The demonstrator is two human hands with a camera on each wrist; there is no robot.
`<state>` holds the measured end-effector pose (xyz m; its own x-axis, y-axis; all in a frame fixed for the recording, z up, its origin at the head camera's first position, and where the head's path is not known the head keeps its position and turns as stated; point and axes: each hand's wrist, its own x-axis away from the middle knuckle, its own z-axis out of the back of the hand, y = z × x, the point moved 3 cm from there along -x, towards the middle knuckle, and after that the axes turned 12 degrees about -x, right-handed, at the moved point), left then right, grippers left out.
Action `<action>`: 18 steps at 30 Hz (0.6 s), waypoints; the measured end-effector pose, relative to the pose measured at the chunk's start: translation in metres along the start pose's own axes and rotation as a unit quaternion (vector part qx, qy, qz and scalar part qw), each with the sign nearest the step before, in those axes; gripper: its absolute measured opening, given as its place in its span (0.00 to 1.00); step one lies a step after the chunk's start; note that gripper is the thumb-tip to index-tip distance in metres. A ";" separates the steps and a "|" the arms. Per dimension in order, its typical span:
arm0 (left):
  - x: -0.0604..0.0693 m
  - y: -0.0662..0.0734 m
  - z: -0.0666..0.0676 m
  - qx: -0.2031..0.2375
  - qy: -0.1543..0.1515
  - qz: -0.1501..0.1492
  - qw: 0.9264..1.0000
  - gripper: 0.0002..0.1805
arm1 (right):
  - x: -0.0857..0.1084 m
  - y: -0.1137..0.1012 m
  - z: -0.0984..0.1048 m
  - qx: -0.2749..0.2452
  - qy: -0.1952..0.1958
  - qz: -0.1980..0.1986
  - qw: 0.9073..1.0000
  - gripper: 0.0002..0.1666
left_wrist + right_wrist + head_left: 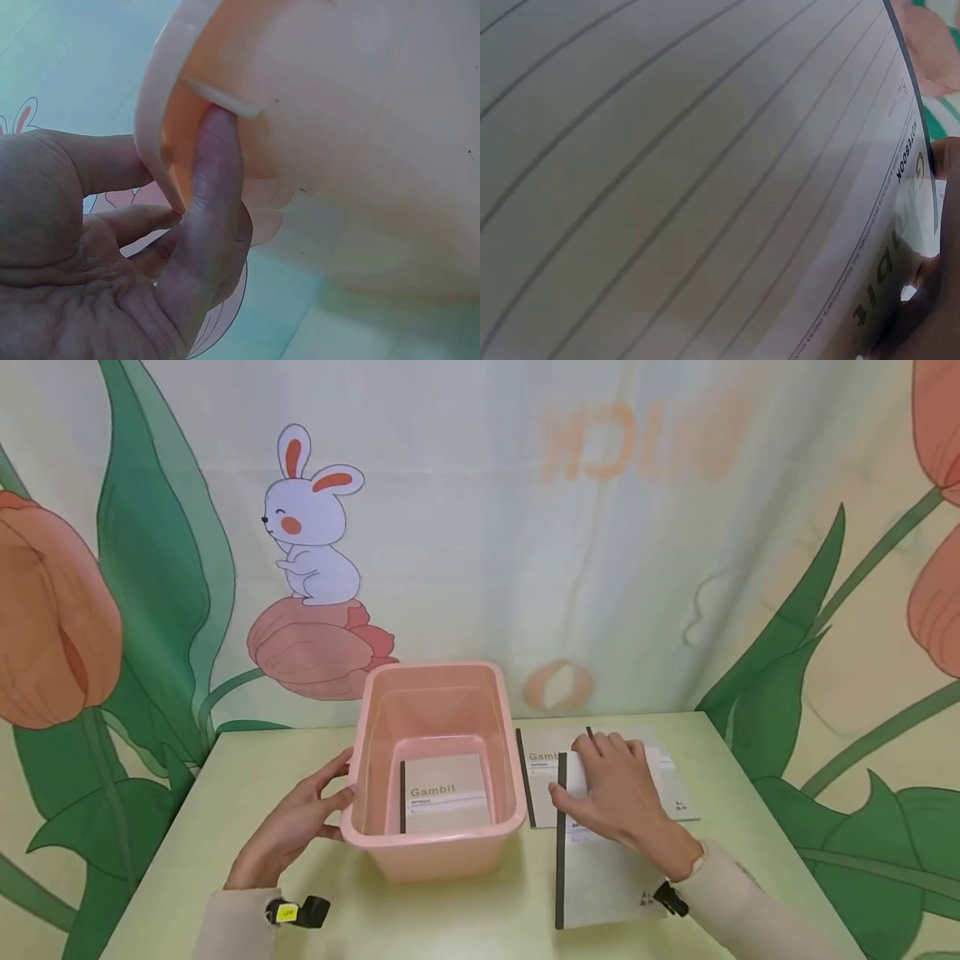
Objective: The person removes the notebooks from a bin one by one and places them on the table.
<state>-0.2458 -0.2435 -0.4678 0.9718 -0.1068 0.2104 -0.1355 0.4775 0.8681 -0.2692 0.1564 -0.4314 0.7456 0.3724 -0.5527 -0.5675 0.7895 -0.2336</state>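
A pink plastic basin [438,856] stands on the table, and a notebook [446,793] marked "Gambit" lies flat on its bottom. My left hand [303,814] grips the basin's left rim; in the left wrist view its thumb and fingers pinch the rim [154,105] from both sides. With my right hand [618,785] I hold another notebook [603,877] by its upper part, tilted, its dark spine to the left. The right wrist view is mostly filled by that notebook's lined cover [675,165], with the fingers at its right edge.
Behind the held notebook, more notebooks [538,797] lie on the table, partly covered by it and overlapping. The pale green table [300,922] ends at the back against a curtain [465,527] printed with a rabbit and tulips. Each wrist wears a small black camera strap.
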 end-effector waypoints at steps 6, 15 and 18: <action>0.001 0.001 0.002 -0.001 -0.003 0.003 1.000 0.40 | 0.021 0.015 -0.053 0.012 -0.085 -0.036 0.996 0.27; -0.001 0.000 0.000 -0.007 -0.010 0.009 1.000 0.40 | 0.039 0.041 -0.104 -0.001 -0.162 -0.079 0.984 0.28; -0.001 0.001 -0.001 -0.010 -0.011 0.007 1.000 0.40 | 0.044 0.047 -0.116 -0.008 -0.186 -0.083 0.979 0.29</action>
<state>-0.2469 -0.2420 -0.4681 0.9653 -0.1182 0.2329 -0.1459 0.4958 0.8561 -0.3037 0.1529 -0.5592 0.9021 0.3939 -0.1762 -0.4306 0.8479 -0.3093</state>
